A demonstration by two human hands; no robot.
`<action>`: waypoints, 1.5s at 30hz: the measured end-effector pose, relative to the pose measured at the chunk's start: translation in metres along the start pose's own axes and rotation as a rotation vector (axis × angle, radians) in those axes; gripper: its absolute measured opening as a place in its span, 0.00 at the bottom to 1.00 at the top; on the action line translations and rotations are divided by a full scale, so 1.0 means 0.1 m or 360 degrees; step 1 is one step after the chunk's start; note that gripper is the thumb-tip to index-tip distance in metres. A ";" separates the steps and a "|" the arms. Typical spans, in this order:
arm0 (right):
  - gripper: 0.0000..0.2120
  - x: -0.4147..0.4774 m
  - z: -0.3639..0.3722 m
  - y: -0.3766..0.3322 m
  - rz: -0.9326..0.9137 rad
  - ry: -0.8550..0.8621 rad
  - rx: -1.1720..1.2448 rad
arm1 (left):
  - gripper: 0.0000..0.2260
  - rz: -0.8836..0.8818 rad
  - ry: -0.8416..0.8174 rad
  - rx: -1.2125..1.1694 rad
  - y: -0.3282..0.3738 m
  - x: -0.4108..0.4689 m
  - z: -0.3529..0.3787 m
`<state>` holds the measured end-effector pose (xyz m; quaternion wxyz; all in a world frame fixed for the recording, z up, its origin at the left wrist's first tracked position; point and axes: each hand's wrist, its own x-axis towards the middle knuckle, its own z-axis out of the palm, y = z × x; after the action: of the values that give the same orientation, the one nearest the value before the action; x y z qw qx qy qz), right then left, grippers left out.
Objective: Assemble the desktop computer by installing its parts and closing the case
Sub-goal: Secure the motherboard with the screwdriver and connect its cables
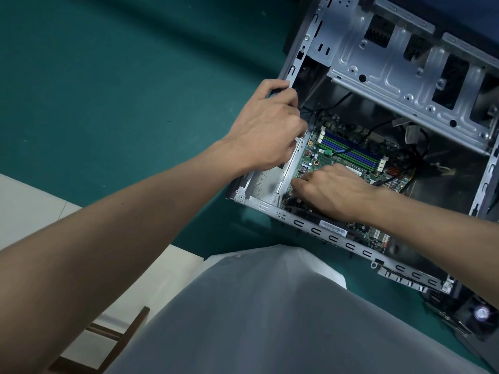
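Underneath, green table [108, 76] was spread, open computer case [383, 66] laid on it and cropped by the frame edge, motherboard [348, 151] seated inside, left hand [267, 122] curled round the case rim, right hand [329, 190] bent onto the board, fingertips hidden, hold not determinable.

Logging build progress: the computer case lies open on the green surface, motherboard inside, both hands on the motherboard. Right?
Not quite. The head view shows only the right hand on the motherboard; the left hand grips the rim of the computer case. The rest holds.
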<state>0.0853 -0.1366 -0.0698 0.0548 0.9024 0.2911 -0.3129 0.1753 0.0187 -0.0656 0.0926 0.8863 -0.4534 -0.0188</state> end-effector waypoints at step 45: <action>0.16 0.32 -0.10 -0.07 -0.0357 -0.0215 -0.0050 | 0.12 0.0003 -0.0021 0.0021 -0.01 0.00 -0.01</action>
<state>0.1068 -0.1126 -0.0801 0.0530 0.8402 0.3905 -0.3725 0.1762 0.0195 -0.0652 0.0840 0.8863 -0.4549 -0.0215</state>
